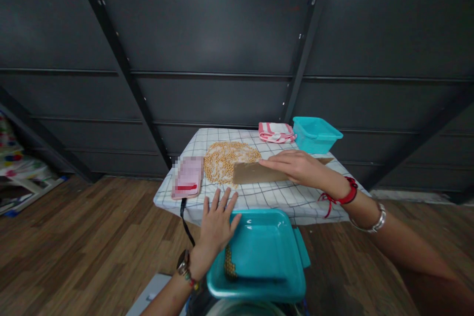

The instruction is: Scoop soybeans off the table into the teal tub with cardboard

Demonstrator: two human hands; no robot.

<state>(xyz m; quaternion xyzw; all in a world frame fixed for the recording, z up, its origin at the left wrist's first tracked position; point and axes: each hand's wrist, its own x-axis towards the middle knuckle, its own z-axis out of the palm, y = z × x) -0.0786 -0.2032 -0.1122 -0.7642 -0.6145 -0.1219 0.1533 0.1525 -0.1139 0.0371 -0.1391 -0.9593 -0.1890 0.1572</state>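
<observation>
Small round yellow grains, like dried soybeans (218, 162), lie spread on the checked tablecloth (266, 197). My right hand (292, 164) grips a flat piece of brown cardboard (255, 173) from above, its left end touching the edge of the grains. My left hand (218, 217), fingers spread, rests at the front edge of the table, its thumb over the rim of a turquoise tub (255, 295). Inside that tub, a small heap of the same grains (230, 262) sits along the left side, partly hidden by my wrist.
A pink phone (190, 176) with a black cable (185, 219) lies at the table's left. A folded red-and-white towel (276, 132) and a smaller turquoise basin (316, 134) stand at the back right. Behind the table rises a dark panelled wall (215, 29).
</observation>
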